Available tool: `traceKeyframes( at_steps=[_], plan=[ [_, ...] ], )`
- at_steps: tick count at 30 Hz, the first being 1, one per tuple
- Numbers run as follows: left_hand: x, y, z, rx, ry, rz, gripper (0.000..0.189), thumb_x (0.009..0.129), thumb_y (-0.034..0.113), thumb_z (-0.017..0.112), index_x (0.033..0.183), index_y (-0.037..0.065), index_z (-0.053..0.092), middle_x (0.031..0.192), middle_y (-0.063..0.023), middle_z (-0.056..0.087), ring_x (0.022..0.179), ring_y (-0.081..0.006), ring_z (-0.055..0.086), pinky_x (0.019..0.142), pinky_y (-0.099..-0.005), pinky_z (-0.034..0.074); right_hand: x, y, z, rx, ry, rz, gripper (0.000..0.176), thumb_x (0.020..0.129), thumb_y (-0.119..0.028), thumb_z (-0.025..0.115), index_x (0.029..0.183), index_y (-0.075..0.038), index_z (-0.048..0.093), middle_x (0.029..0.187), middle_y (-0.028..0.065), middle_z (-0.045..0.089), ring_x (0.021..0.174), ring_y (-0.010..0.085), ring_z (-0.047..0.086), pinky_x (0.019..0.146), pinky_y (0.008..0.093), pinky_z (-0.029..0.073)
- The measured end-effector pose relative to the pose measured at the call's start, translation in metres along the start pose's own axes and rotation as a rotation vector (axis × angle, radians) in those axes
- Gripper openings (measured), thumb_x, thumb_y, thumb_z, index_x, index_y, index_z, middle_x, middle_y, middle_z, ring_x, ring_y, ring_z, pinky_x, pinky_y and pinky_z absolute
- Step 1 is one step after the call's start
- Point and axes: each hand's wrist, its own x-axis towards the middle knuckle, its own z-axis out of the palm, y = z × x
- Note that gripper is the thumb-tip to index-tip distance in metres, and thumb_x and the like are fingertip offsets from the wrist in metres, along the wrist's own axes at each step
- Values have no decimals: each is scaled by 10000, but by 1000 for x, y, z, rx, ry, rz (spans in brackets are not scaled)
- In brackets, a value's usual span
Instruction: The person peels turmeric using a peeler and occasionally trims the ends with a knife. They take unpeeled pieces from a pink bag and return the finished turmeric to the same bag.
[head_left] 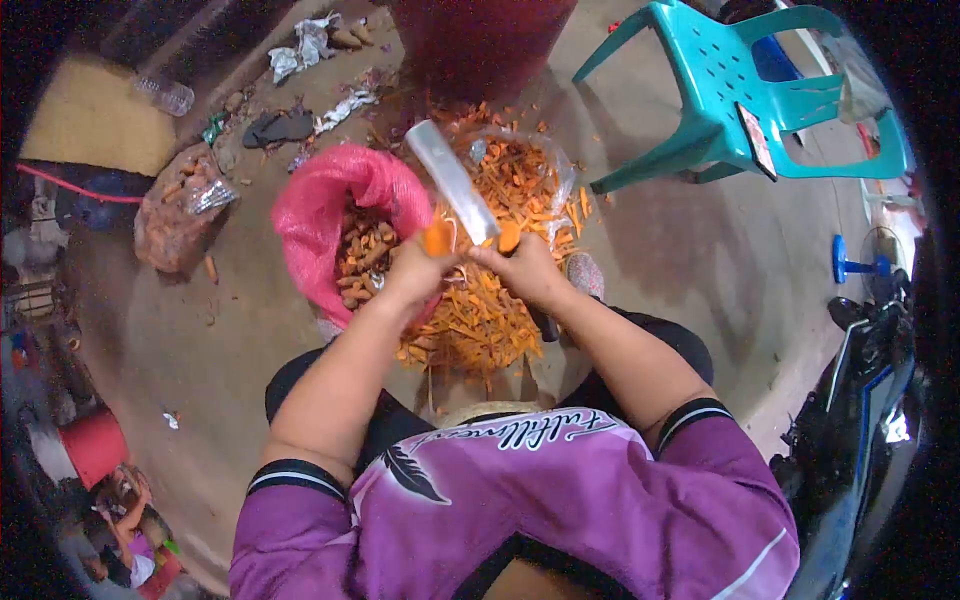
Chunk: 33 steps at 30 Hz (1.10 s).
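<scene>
My left hand is closed round an orange turmeric-like root, beside the rim of a pink woven sack. Brown roots fill the sack. My right hand is closed near a second orange piece and the lower end of a wide, shiny blade, which slants up and left between the hands. What the right fingers wrap round is partly hidden; a dark handle-like end shows below that hand. Orange strips lie heaped under and beyond both hands.
A green plastic chair stands at upper right, a dark red container at top centre. A filled plastic bag and yellow board are at left. A motorcycle stands at right. Another person is at lower left.
</scene>
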Motion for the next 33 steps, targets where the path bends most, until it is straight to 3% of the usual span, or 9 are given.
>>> traceKeyframes(
  at_steps=[3, 8, 10, 11, 18, 23, 27, 31, 33],
  plan=[
    [45, 72, -10, -40, 133, 67, 164, 727, 130, 583, 858, 60, 514, 711, -16, 516, 633, -138, 509, 576, -294, 429, 11, 11, -15, 51, 51, 161, 502, 704, -502, 579, 657, -2, 563, 519, 90, 538, 460, 160, 541, 447, 306, 429],
    [77, 271, -31, -417, -532, 550, 307, 836, 203, 420, 1048, -18, 426, 971, -134, 539, 822, -219, 551, 704, -324, 462, 15, 15, -21, 60, 71, 206, 539, 719, -531, 542, 608, -4, 525, 485, 78, 504, 411, 149, 506, 400, 294, 408],
    [37, 298, -6, -435, -238, 568, 255, 838, 217, 417, 975, 13, 482, 867, -101, 577, 732, -200, 575, 686, -328, 470, 18, 21, -20, 12, 57, 177, 548, 725, -538, 525, 638, 2, 542, 495, 78, 513, 427, 155, 514, 417, 303, 414],
    [45, 298, -21, -369, -474, 506, 338, 839, 233, 423, 1079, -5, 419, 1033, -159, 507, 863, -233, 547, 727, -337, 460, 20, 24, -19, -12, 44, 165, 553, 728, -542, 516, 653, 5, 551, 500, 77, 517, 435, 158, 517, 425, 307, 418],
    [91, 92, -105, -19, -498, -13, 273, 780, 308, 517, 907, 70, 550, 903, -44, 563, 784, -145, 564, 607, -273, 453, 36, 53, -8, 67, 81, 329, 375, 793, -419, 504, 732, -50, 486, 493, 11, 415, 383, 101, 389, 355, 238, 312],
    [113, -109, -189, -1, 34, -551, 213, 830, 231, 446, 790, 47, 546, 574, -45, 512, 444, -150, 450, 420, -275, 379, 69, 145, 6, -354, 169, 329, 357, 788, -348, 515, 815, 8, 501, 533, 86, 501, 434, 179, 497, 421, 306, 401],
    [83, -198, -202, 300, 328, -571, 244, 759, 227, 511, 828, 4, 584, 839, -146, 581, 688, -247, 589, 553, -383, 464, 92, 171, 14, -670, 295, 359, 293, 784, -255, 498, 862, 27, 509, 678, 170, 572, 627, 283, 571, 578, 372, 448],
    [81, -242, -177, 1177, 189, -316, 295, 734, 303, 523, 815, 31, 600, 881, -205, 568, 858, -280, 548, 725, -405, 430, 113, 172, 42, -795, 350, 296, 271, 762, -208, 492, 902, 23, 502, 878, 220, 538, 801, 355, 543, 704, 417, 431],
    [88, -238, -145, 1026, 214, -246, 329, 737, 332, 516, 814, 20, 583, 831, -199, 573, 843, -316, 541, 745, -404, 419, 115, 161, 61, -819, 368, 136, 280, 753, -231, 511, 877, 21, 506, 931, 219, 505, 806, 366, 531, 698, 430, 434]
  ],
)
